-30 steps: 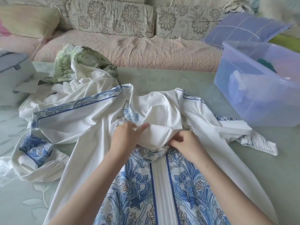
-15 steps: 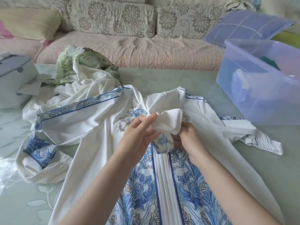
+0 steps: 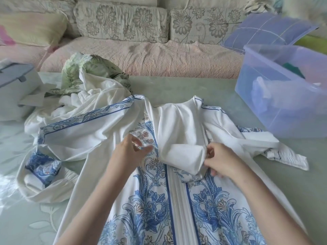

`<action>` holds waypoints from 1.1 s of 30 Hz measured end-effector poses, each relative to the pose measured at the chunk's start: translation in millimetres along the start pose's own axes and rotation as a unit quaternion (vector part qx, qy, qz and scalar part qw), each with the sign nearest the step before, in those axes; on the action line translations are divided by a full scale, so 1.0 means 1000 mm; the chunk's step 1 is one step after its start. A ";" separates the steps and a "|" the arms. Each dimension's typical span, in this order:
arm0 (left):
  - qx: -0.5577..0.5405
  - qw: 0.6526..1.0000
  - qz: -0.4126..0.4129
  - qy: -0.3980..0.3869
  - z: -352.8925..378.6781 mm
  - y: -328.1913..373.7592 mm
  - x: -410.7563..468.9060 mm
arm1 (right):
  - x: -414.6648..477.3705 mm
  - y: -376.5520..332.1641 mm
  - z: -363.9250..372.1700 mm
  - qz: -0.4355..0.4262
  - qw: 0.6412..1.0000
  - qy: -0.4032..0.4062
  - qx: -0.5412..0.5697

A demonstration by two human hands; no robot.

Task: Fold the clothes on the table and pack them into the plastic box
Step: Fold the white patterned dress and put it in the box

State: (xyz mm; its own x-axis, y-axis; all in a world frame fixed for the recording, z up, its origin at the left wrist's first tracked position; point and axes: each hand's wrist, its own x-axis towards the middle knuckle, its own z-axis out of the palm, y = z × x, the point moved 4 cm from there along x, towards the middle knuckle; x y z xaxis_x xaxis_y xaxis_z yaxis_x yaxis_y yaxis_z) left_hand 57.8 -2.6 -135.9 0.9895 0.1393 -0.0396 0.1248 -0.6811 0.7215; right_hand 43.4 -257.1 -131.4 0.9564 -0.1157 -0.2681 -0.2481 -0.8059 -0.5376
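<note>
Soft, bright daylight; shadows are faint (mostly in the white blue-printed garment (image 3: pixel 178 124) folds). White glare streaks the glossy pale-green tabletop (image 3: pixel 10 188) at 8 o'clock. The left hand (image 3: pixel 130 153) shows motion-blurred fingers; the translucent lilac plastic box (image 3: pixel 283 112) at 2 o'clock bows with wide-angle distortion.

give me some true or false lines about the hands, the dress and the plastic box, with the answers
1. The right hand pinches a white fold of the blue-and-white dress. True.
2. The plastic box is empty. False: cloth already lies inside it and shows through its wall.
3. The left hand grips the green leaf-print garment. False: its fingers are spread open over the dress, and that garment lies apart in the pile at the far left.
4. The dress lies spread on the table, outside the box. True.
</note>
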 end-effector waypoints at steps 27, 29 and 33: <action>-0.076 0.984 -0.101 0.127 -0.005 0.008 0.155 | -0.011 -0.024 0.010 -0.003 0.971 -0.190 0.149; -0.008 0.988 -0.090 0.125 -0.008 0.010 0.152 | -0.011 -0.018 0.010 0.005 0.982 -0.187 0.036; 0.111 0.985 -0.020 0.131 -0.009 0.027 0.151 | 0.007 -0.014 -0.012 0.017 0.997 -0.071 0.003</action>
State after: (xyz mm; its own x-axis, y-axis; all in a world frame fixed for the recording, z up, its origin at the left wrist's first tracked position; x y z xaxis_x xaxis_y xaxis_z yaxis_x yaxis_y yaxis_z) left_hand 209.8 6.4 -116.0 0.9343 0.3297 0.1360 0.2044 -0.8076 0.5532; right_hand 55.3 -253.1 -116.3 0.9158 -0.0593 -0.3972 -0.2820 -0.7990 -0.5311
